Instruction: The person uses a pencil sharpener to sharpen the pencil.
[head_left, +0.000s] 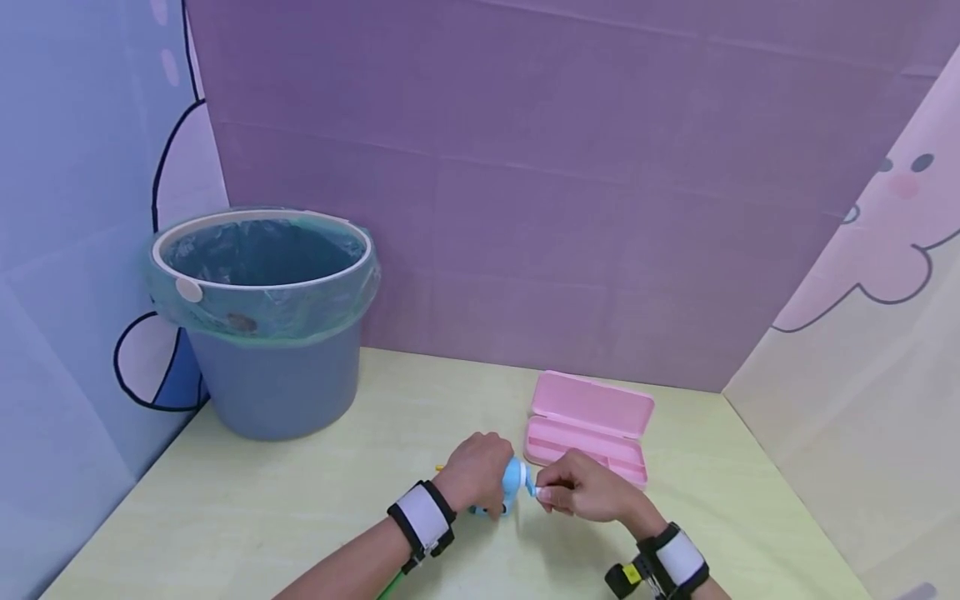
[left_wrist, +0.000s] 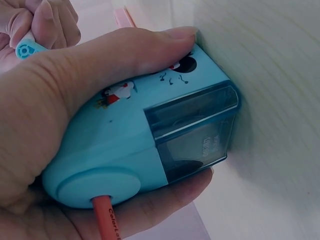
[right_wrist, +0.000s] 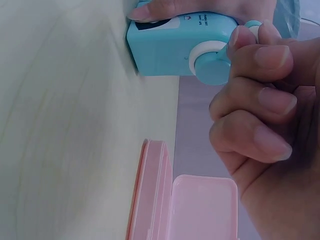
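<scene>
A light blue crank pencil sharpener [head_left: 513, 477] stands on the table, printed with small pictures. My left hand [head_left: 480, 468] grips its body from above, thumb on one side and fingers on the other. An orange-red pencil [left_wrist: 104, 217] sticks out of the round hole in the sharpener's front; its tip is hidden inside. The dark see-through shavings drawer [left_wrist: 195, 135] is in place below. On the opposite end is the blue crank [right_wrist: 212, 67], whose knob my right hand [head_left: 588, 490] pinches between thumb and forefinger, other fingers curled.
Just behind my right hand lies an open pink pencil case [head_left: 592, 406] with its lid raised. A blue-grey bin [head_left: 277, 383] lined with a green plastic bag stands at the back left. Purple [head_left: 525, 208], blue and pale printed sheets wall in the pale table [head_left: 300, 517].
</scene>
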